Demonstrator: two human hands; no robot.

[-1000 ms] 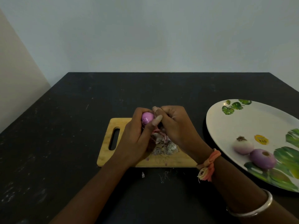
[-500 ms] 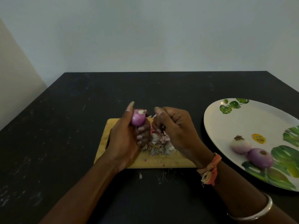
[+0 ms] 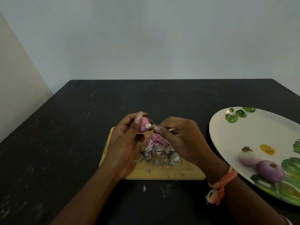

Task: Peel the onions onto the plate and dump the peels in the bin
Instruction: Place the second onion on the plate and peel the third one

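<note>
Left hand (image 3: 125, 143) curls round the onion (image 3: 143, 127), right hand (image 3: 181, 140) pinches its root end. Tug too hard and the slick onion could shoot onto the table (image 3: 73, 135).

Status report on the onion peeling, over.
Left hand grips onion over the board. Right hand pinches its root end. Peels piled on board; two peeled onions on plate. Bin not in view.
</note>
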